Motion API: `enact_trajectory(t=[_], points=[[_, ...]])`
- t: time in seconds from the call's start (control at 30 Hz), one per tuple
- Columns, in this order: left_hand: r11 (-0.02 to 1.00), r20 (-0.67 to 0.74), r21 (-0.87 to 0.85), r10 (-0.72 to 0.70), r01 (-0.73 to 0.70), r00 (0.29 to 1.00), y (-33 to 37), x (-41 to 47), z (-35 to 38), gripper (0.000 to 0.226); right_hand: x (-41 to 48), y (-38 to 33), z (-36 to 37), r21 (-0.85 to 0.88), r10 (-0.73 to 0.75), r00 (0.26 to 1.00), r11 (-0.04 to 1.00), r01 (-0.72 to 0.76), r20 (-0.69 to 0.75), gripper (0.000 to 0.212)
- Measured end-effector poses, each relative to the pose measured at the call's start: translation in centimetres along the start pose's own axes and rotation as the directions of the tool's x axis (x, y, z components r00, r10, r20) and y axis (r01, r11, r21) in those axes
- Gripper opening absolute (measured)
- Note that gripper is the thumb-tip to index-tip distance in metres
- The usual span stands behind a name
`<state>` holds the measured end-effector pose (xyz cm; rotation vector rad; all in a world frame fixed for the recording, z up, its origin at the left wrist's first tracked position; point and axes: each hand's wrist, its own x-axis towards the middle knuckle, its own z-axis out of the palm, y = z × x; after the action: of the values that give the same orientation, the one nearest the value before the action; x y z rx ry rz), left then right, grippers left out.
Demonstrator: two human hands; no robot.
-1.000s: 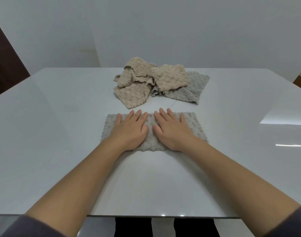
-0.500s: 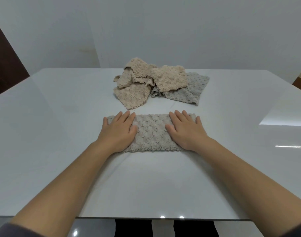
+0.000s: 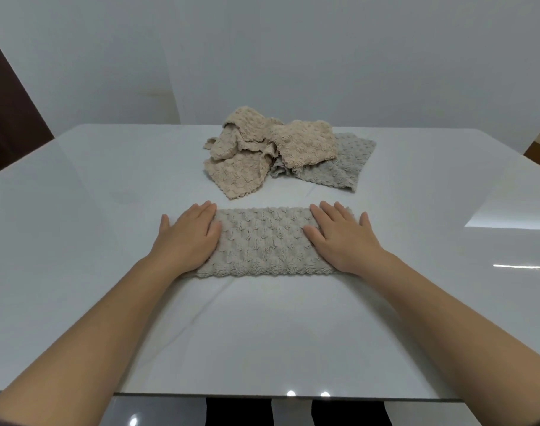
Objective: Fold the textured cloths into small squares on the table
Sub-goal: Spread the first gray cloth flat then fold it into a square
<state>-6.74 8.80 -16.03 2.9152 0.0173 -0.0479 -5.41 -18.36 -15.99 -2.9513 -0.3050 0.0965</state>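
While a glossy white worktop (image 3: 78,241) is reflecting light below plain pale walls, I am pressing my left hand (image 3: 187,238) and right hand (image 3: 342,238), fingers flat, on the ends of a grey, bumpy folded cloth (image 3: 262,241). Behind it, beige and grey cloths (image 3: 278,152) are lying heaped.
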Motion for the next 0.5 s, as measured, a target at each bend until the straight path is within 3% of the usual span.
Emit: enact_trajectory(t=[0.17,0.3,0.5], points=[[0.999,0.024,0.036,-0.025,0.024,0.999,-0.9,0.0,-0.8,0.055,0.1,-0.3,-0.5,-0.031,0.011,1.000,0.999,-0.011,0.022,0.060],[0.997,-0.046,0.009,0.073,-0.073,0.996,0.7,-0.2,-0.8,0.058,0.4,-1.2,-1.1,-0.054,-0.031,0.999,0.998,0.029,-0.023,0.059],[0.995,0.034,0.000,0.099,-0.099,0.994,0.8,-0.6,1.0,0.061,-0.1,-0.9,0.2,-0.043,-0.024,0.999,0.999,0.026,0.040,0.060]])
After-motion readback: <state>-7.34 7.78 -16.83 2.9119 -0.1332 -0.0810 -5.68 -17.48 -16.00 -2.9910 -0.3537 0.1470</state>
